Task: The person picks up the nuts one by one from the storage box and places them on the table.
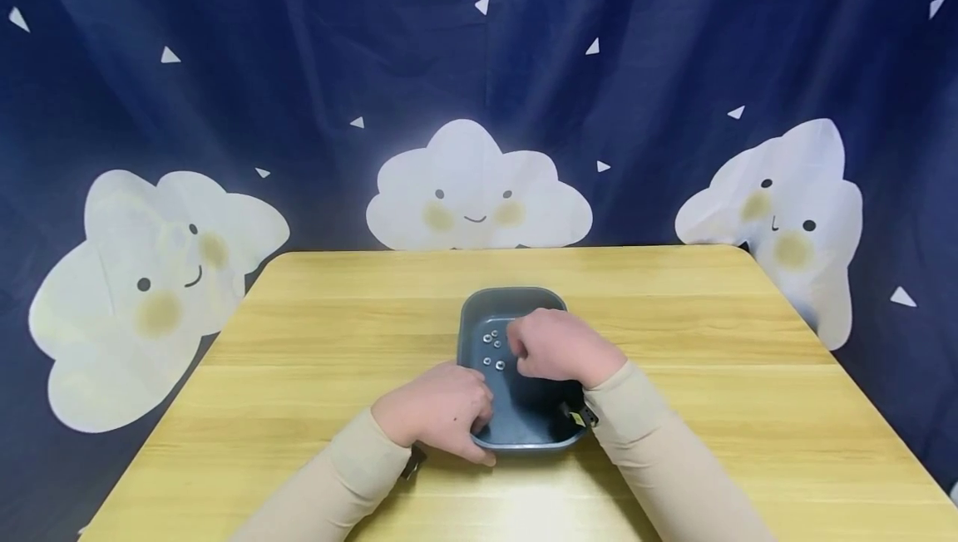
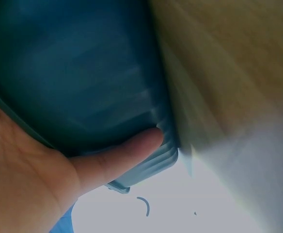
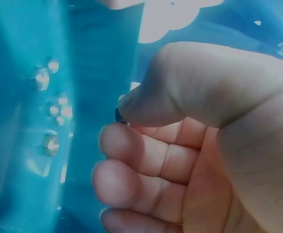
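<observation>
A dark blue-grey plastic bin (image 1: pixel 524 426) sits on the table, with several small shiny metal nuts (image 1: pixel 494 351) scattered on the left part of its floor. My left hand (image 1: pixel 441 409) grips the near left corner of the bin; its fingers go over the rim and the thumb (image 2: pixel 127 153) lies along the outer wall. Over the bin, to the right of the nuts, is my right hand (image 1: pixel 561 347). Its thumb and forefinger pinch a small nut (image 3: pixel 118 116), mostly hidden by the fingertips. The other fingers (image 3: pixel 117 182) are curled below.
The wooden table (image 1: pixel 337 309) reaches out on both sides of the bin. Behind it hangs a dark blue curtain (image 1: pixel 419 43) printed with white clouds. A dark wrist camera (image 1: pixel 584 416) sits under the right sleeve, over the bin's right side.
</observation>
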Action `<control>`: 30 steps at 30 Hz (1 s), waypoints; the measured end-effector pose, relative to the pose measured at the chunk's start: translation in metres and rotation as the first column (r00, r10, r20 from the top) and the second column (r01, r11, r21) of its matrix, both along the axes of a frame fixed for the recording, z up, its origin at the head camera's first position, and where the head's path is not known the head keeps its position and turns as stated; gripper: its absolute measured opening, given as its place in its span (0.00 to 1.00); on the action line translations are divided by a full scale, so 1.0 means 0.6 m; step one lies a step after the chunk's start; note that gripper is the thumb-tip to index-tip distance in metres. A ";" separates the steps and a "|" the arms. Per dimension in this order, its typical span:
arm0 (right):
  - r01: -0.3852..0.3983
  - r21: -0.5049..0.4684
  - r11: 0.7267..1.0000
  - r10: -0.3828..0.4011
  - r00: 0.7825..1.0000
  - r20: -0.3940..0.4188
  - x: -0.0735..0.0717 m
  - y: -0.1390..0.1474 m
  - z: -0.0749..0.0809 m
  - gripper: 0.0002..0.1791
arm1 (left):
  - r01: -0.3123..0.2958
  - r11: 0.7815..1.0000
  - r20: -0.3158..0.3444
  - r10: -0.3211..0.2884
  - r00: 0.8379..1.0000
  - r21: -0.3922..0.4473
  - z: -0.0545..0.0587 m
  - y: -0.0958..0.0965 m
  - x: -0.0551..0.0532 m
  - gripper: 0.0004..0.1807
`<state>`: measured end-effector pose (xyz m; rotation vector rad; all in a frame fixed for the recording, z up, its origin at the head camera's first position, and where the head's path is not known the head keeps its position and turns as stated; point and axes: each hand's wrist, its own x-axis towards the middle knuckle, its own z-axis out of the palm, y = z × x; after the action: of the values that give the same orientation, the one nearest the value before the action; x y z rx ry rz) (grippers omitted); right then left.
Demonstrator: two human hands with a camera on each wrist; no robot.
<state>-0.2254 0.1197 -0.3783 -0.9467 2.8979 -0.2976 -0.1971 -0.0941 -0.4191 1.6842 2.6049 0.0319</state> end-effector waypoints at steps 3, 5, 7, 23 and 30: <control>-0.015 -0.045 0.999 0.014 1.000 -0.026 0.005 0.005 0.013 0.10 | 0.000 1.000 -0.005 0.000 1.000 -0.001 0.001 0.001 -0.001 0.28; -0.019 -0.071 0.997 0.016 0.999 -0.031 0.009 0.010 0.021 0.10 | -0.001 1.000 -0.008 0.001 1.000 -0.002 0.002 0.001 0.000 0.28; -0.021 -0.093 0.995 0.018 0.999 -0.028 0.012 0.014 0.029 0.10 | 0.001 1.000 -0.010 -0.001 1.000 -0.002 0.002 0.000 0.000 0.28; 0.073 -0.127 0.989 -0.073 0.997 0.008 0.005 0.071 0.053 0.07 | 0.001 1.000 -0.012 -0.001 1.000 0.006 0.003 0.001 0.002 0.27; 0.102 -0.137 0.985 -0.100 0.995 0.015 0.000 0.085 0.055 0.05 | -0.004 1.000 -0.017 0.004 1.000 -0.003 0.003 0.002 0.003 0.27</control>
<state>-0.2253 0.1707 -0.3455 -0.8147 2.9551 -0.5136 -0.1952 -0.0929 -0.4170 1.6853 2.6192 0.0138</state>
